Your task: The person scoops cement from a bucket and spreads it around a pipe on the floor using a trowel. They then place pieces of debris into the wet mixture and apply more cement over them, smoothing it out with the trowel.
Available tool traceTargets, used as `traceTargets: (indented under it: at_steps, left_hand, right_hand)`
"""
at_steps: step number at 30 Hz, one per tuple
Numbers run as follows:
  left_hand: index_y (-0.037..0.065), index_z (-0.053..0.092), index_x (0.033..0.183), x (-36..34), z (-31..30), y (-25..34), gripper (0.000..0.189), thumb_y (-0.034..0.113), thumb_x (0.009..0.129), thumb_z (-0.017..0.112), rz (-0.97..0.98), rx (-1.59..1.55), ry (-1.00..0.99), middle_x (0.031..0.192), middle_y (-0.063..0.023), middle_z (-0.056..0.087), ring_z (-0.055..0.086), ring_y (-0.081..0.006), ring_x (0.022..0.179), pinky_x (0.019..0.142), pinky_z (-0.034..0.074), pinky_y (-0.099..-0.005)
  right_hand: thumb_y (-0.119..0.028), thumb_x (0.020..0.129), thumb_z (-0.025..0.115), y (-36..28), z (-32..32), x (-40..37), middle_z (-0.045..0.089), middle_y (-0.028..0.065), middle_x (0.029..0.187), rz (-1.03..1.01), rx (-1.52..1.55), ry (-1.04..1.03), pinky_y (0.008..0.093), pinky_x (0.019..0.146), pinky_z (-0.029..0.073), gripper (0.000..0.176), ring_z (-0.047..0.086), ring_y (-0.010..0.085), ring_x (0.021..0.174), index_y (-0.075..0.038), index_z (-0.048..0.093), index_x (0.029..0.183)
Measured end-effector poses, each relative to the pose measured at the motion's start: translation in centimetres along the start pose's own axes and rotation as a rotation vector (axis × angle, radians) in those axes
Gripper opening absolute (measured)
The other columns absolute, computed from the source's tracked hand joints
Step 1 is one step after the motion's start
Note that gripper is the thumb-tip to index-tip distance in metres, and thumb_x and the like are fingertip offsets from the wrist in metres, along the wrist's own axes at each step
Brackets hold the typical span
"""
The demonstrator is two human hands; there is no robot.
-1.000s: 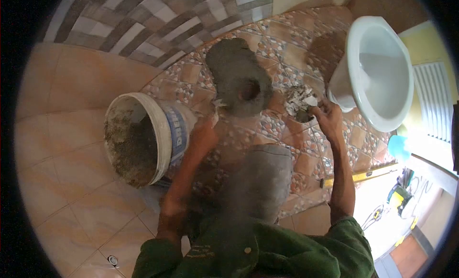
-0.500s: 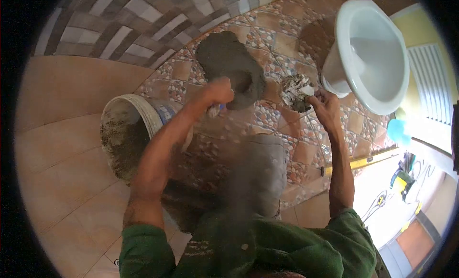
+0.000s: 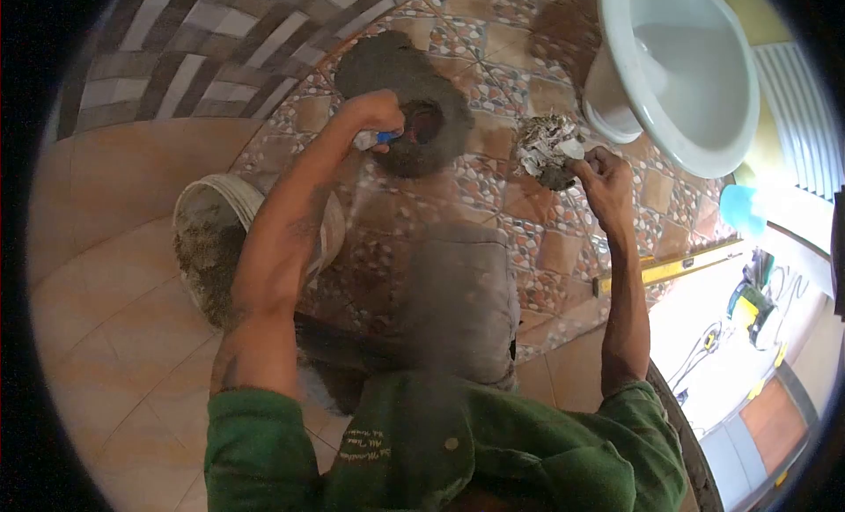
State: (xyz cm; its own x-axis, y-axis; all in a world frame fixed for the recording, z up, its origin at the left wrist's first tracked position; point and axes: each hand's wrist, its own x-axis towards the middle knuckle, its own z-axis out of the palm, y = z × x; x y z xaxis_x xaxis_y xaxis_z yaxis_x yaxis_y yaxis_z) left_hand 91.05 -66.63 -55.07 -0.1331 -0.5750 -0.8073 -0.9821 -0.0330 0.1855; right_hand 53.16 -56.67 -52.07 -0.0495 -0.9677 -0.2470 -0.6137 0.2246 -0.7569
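Observation:
My left hand (image 3: 378, 112) is a closed fist at the near left edge of a patch of wet grey mortar (image 3: 387, 67) on the tiled floor. Below the fist shows a small blue and whitish tool (image 3: 384, 138), its working end hidden. Beside it, the mortar surrounds a round dark hole (image 3: 422, 123) with a reddish rim. Farther right, my right hand (image 3: 607, 179) has its fingers closed at the edge of a crumpled, mortar-smeared wad of paper or plastic (image 3: 547, 147), which lies low over the tiles.
A white toilet bowl (image 3: 616, 107) stands at the upper right. To the left, a mortar-crusted bucket (image 3: 251, 195) lies tipped. A yellow spirit level (image 3: 660, 270) rests on the floor at right, with a green power tool (image 3: 748, 309) and cables beyond. My bent knee (image 3: 466, 292) is in front.
The view has shifted, so the toilet and mortar appear higher. My left fist has moved slightly away from me along the mortar's edge, and its blue part shows more clearly. My right hand keeps its hold.

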Motion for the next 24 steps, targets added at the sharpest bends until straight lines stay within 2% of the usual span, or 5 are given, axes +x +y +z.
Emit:
traceTargets:
  at_steps: [7, 10, 16, 22, 24]
  left_hand:
    - [-0.006, 0.068, 0.083, -1.0, 1.4, -4.8, 0.044, 0.037, 0.084, 0.057, 0.045, 0.091, 0.113, 0.082, -0.0245, 0.066, 0.066, -0.0335, 0.074, 0.072, 0.051, -0.0429]
    - [-0.01, 0.066, 0.088, -2.1, 0.8, -3.9, 0.039, 0.027, 0.076, 0.069, -0.06, -0.068, 0.052, 0.085, -0.0247, 0.068, 0.068, -0.0314, 0.076, 0.07, 0.052, -0.0412]
    - [-0.01, 0.066, 0.088, -2.5, 1.1, -3.4, 0.036, 0.024, 0.077, 0.067, -0.025, 0.209, 0.152, 0.087, -0.0282, 0.066, 0.068, -0.0377, 0.079, 0.07, 0.052, -0.0439]
    - [0.0, 0.069, 0.091, -7.4, -4.1, -4.2, 0.026, 0.024, 0.081, 0.064, 0.24, 0.485, 0.209, 0.093, -0.0247, 0.066, 0.065, -0.0392, 0.088, 0.082, 0.049, -0.0455]
    - [0.002, 0.068, 0.098, -7.6, -3.8, -2.9, 0.026, 0.02, 0.08, 0.064, 0.053, 0.401, 0.185, 0.099, -0.0233, 0.065, 0.063, -0.0396, 0.095, 0.086, 0.049, -0.0455]
  right_hand:
    - [-0.029, 0.072, 0.069, -1.7, 0.7, 0.0, 0.055, 0.0136, 0.059, 0.011, 0.001, -0.025, 0.0366, 0.056, 0.042, 0.031, 0.052, 0.0225, 0.056, 0.001, 0.063, 0.073]
    - [-0.027, 0.072, 0.068, -2.2, 0.4, -0.1, 0.056, 0.013, 0.06, -0.002, 0.005, -0.057, 0.0363, 0.056, 0.042, 0.029, 0.052, 0.0222, 0.057, 0.001, 0.065, 0.076]
    - [-0.023, 0.073, 0.066, -2.8, 0.1, -0.2, 0.055, 0.0133, 0.058, -0.072, -0.045, -0.006, 0.0348, 0.055, 0.041, 0.025, 0.051, 0.0212, 0.055, 0.001, 0.064, 0.073]
    - [-0.021, 0.073, 0.067, -1.7, 0.8, 0.0, 0.053, 0.0121, 0.056, -0.031, 0.076, -0.057, 0.0349, 0.052, 0.04, 0.024, 0.048, 0.0196, 0.052, 0.002, 0.062, 0.071]
    - [-0.021, 0.073, 0.067, -1.8, 0.8, 0.3, 0.053, 0.011, 0.055, -0.036, 0.083, -0.055, 0.0346, 0.051, 0.039, 0.023, 0.047, 0.0185, 0.051, 0.002, 0.062, 0.07]
